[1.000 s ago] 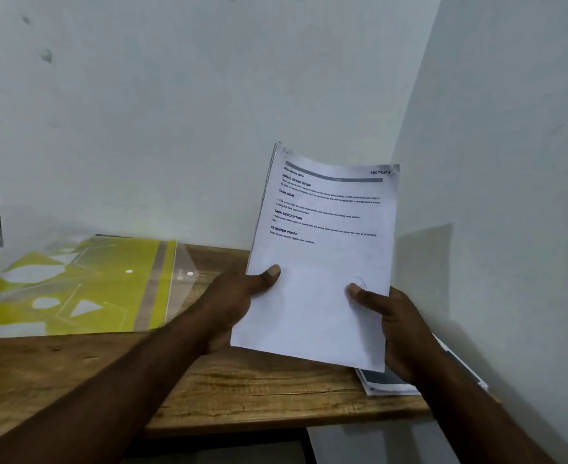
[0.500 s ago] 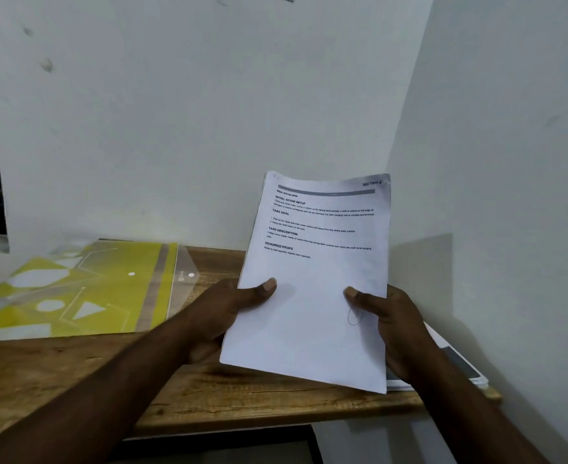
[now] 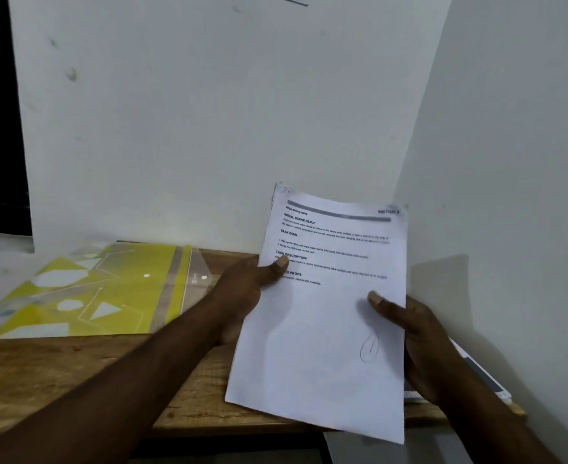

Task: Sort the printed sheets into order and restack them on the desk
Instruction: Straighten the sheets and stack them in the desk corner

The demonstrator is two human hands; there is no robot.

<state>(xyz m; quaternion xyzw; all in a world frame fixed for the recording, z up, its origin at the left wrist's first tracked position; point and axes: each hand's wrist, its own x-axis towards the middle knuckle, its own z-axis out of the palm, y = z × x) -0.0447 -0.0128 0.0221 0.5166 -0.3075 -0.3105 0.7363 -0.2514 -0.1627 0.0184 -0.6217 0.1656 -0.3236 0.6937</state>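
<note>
On my feed the left hand (image 3: 245, 293) now has its thumb higher on the printed sheets (image 3: 326, 333) than half a second ago. The thumb lies across the start of the "TASK DESCRIPTION" line, where before it pressed blank paper below the print. The right hand (image 3: 423, 343) has climbed too: the pen loop (image 3: 369, 346) that sat at its thumb tip is now below the thumb. The stack itself has dropped lower and nearer in my view, and its bottom edge now hangs past the front of the worktop (image 3: 75, 373).

Both hands pinch the sheets, each with the thumb flat on the printed face. The other fingers are tucked behind the paper, where I cannot see them. The left hand grips the left edge in its upper half and the right hand grips the right edge about halfway down. The sheets are held up off the worktop, top edge towards the corner of the walls (image 3: 209, 128).

The paper is thin and white, with a grey header bar and black headings, and several edges show staggered at the top left corner. The worktop is brown wood with a strong grain. A glossy yellow plastic folder (image 3: 101, 296), with pale geometric shapes and a clear flap, lies flat at the left, well apart from the sheets. At the right end, beneath my right hand, lies a flat white item (image 3: 483, 373) with a dark band, partly hidden, and I cannot tell what it is
</note>
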